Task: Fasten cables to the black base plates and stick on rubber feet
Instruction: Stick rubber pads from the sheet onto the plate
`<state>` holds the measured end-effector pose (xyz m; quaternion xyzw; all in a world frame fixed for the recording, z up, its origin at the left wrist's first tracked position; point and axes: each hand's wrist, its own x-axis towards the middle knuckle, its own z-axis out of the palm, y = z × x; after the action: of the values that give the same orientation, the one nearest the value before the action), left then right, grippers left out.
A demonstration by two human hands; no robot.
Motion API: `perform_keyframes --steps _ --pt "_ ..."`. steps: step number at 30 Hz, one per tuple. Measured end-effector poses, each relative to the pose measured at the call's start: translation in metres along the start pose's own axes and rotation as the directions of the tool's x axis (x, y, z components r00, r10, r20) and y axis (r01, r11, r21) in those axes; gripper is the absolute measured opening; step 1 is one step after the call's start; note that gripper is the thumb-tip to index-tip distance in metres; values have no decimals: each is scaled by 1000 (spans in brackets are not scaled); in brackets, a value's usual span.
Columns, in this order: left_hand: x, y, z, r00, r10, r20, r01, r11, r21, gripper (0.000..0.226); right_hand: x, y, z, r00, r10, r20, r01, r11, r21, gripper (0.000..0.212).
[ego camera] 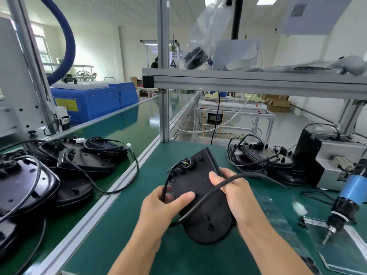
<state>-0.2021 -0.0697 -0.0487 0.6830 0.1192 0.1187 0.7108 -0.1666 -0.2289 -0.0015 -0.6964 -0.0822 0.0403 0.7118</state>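
Two hands hold one black base plate (200,193) above the green bench (123,235): left hand (158,207) grips its edge, right hand (232,189) apparently pinches the cable (200,201), which could tug its wires loose.

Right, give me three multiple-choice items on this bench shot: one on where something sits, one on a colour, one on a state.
1. Where does the electric screwdriver hang?
A. At the right, over the green mat
B. On the upper shelf
C. Among the plates at the left

2. What colour is the screwdriver's upper body?
A. Red
B. Blue
C. Yellow

3. How is the base plate held?
A. Lying untouched on the mat
B. By one hand only
C. By both hands, with the cable crossing it

Key: 1 A, it hangs bit-down at the right edge; 2 B, the sleeve is blue; 3 C, the left hand and right hand both have the plate in their grip.
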Motion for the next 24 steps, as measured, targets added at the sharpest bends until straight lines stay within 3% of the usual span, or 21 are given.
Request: perform_keyframes --steps 2,3,5,7,9,10,11,13,14,15,16,18,19,21,24 --pt "-2 -7 5 969 -93 228 172 919 -355 62 3 -1 5 999 25 -25 -25 1000 19 14" --pt "-3 -10 8 963 -99 250 207 865 -457 62 5 0 7 999 46 -28 -45 999 28 13" --pt "-2 -13 12 985 -82 150 155 796 -586 58 8 -1 8 992 105 -70 -96 988 124 22" --pt "3 -14 8 998 -57 -33 27 816 -577 56 8 -6 1 979 172 -112 -112 905 411 30" --pt "4 -16 2 992 -23 -122 -39 874 -484 56 7 -20 -7 979 192 -72 -87 707 702 20" --pt "4 -17 -1 991 -18 -135 -42 902 -430 53 8 -27 -9 981 182 -61 -71 640 765 12" --pt "3 -18 -3 992 -21 -128 -31 920 -390 47 10 -31 -7 984 163 -72 -52 648 760 11" --pt "2 -22 -6 997 -56 -44 34 919 -392 34 12 -35 4 986 70 -150 11 875 484 17" --pt "2 -22 -7 997 -83 6 77 903 -423 31 13 -33 11 983 -25 -179 66 971 229 19" --pt "3 -22 -9 993 -116 35 120 882 -455 30 13 -28 16 977 -141 -162 136 990 -41 22" --pt "5 -20 -11 989 -145 41 147 867 -476 30 14 -21 20 962 -255 -98 218 932 -289 25" --pt "9 -13 -15 986 -166 -1 144 862 -487 34 10 -4 25 898 -436 62 364 657 -660 31" --pt "12 -9 -17 986 -159 -42 121 874 -472 41 7 1 30 861 -495 113 396 515 -760 32" --pt "15 1 -24 988 -119 -96 68 903 -425 61 0 9 45 804 -545 237 478 357 -803 28" --pt "21 13 -36 986 -103 -134 40 912 -408 65 -1 24 66 738 -596 316 553 267 -789 24"
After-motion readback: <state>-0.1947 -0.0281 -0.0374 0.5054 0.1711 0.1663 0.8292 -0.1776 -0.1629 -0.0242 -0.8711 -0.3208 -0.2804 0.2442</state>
